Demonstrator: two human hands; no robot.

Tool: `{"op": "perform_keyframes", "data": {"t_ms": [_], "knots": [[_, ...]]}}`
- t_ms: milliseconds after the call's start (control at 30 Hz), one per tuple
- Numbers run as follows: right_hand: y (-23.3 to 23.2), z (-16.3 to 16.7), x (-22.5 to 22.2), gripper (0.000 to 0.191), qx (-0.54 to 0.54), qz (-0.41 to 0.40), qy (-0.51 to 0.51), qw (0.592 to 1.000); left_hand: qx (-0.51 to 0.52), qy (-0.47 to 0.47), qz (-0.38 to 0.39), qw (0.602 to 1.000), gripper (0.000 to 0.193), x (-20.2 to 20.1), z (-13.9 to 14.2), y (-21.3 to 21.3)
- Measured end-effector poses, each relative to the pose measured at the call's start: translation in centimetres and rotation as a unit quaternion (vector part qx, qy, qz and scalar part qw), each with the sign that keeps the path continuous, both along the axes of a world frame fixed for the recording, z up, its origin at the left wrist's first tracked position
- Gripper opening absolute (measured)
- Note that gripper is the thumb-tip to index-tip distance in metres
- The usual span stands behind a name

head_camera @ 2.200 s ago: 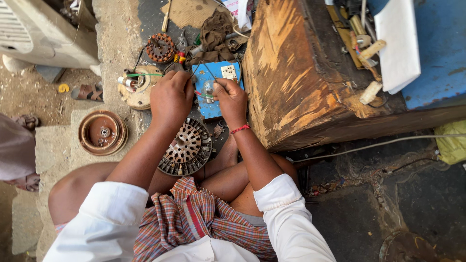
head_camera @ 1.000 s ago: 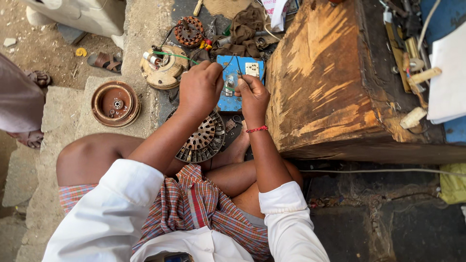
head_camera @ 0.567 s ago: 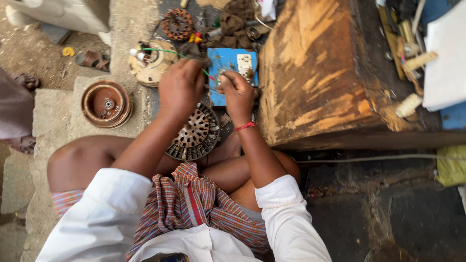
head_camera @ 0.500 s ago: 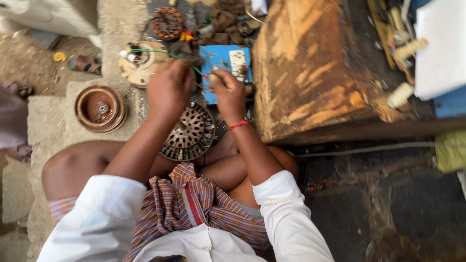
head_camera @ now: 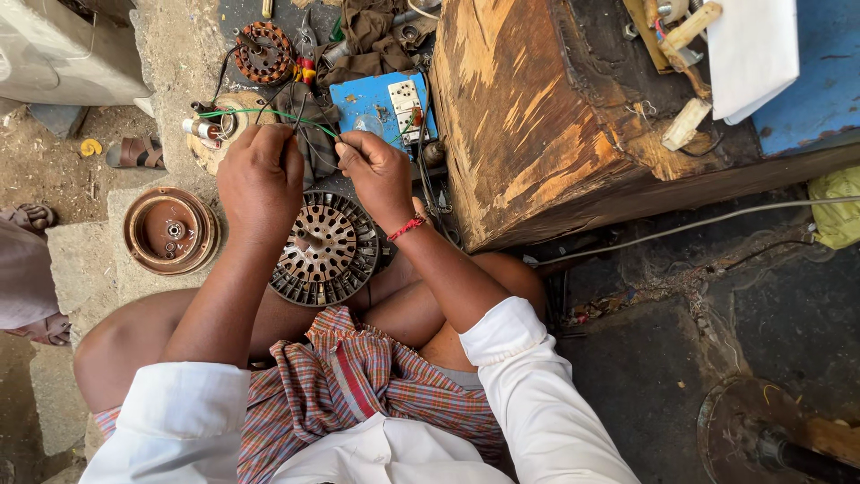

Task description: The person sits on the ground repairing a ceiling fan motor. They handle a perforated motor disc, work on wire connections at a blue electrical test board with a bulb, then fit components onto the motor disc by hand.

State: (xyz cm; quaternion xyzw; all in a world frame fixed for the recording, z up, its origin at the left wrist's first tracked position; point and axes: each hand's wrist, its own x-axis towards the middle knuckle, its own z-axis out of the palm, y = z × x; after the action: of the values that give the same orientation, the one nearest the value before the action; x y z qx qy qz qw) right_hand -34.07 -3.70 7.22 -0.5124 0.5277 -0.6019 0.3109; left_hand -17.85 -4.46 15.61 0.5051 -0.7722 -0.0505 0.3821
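left hand (head_camera: 261, 175): pinched the green wire (head_camera: 269, 113)
right hand (head_camera: 378, 170): gripped its other end
wire axis: ran left-right between both hands, above the slotted rotor (head_camera: 324, 251)

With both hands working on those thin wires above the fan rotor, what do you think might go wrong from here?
The left hand and right hand pinch a thin green wire stretched between them; pulled harder, it might snap or slip.

Dark wires cross the same spot, so strands could tangle.

The slotted rotor seems to rest loosely by the legs; a nudge might tip it.
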Motion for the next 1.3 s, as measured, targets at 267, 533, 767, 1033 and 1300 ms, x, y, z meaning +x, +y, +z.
{"op": "perform_keyframes", "data": {"t_ms": [267,533,767,1033,1300], "knots": [[0.2,-0.5,0.5,0.012,0.001,-0.003,0.052,0.999,0.008,0.009,-0.004,1.000,0.005,0.6,0.3,0.3],[0.0,-2.3,1.2,0.019,0.020,0.032,-0.017,0.999,0.010,-0.004,-0.001,1.000,0.004,0.9,0.4,0.5],[0.3,-2.7,2.2,0.020,0.034,0.039,-0.047,0.998,0.010,-0.001,-0.011,1.000,0.005,1.6,0.6,1.2],[0.7,-2.6,2.9,0.020,0.042,0.058,-0.089,0.993,0.014,-0.004,-0.014,1.000,0.005,1.8,0.6,1.2],[0.6,-3.3,3.0,0.020,0.042,0.061,-0.080,0.994,0.003,-0.005,-0.013,1.000,0.004,2.2,0.2,1.2]]}}
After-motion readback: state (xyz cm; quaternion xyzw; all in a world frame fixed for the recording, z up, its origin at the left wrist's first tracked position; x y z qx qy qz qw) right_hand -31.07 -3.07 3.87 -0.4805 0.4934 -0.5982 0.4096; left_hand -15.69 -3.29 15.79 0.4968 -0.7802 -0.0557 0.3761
